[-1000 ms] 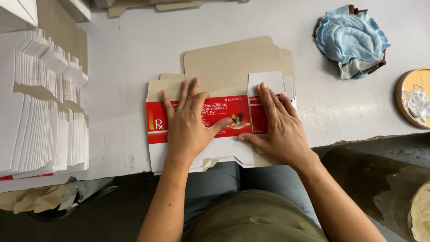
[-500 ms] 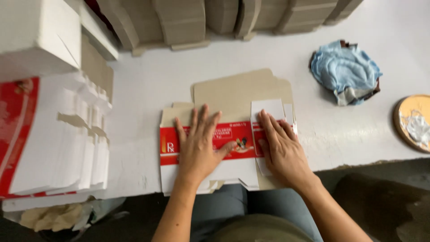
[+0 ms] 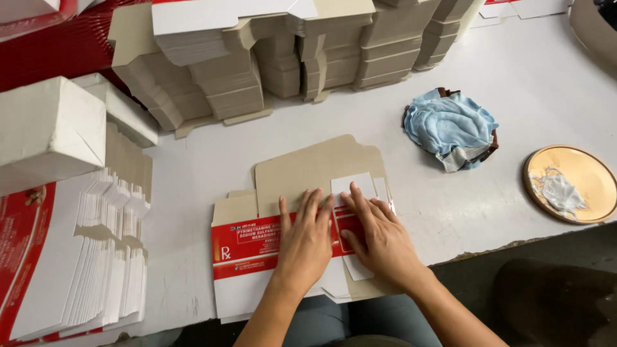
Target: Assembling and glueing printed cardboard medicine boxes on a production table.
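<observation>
Both hands were pressed flat, no real grip at all: the left hand [image 3: 307,241] lay palm down with fingers spread on the red and white carton blank [image 3: 257,257], and the right hand [image 3: 379,238] was flat on its right end, fingertips touching the left hand's. That carton blank sat at the near edge of the white bench [image 3: 193,186], partly over a plain brown blank [image 3: 308,167]. Left of the carton were fanned white folded cartons [image 3: 96,257]; behind it, stacks of brown blanks [image 3: 257,71]; off to its right, a blue rag [image 3: 450,128] and, further right, a round yellow dish [image 3: 572,183]
</observation>
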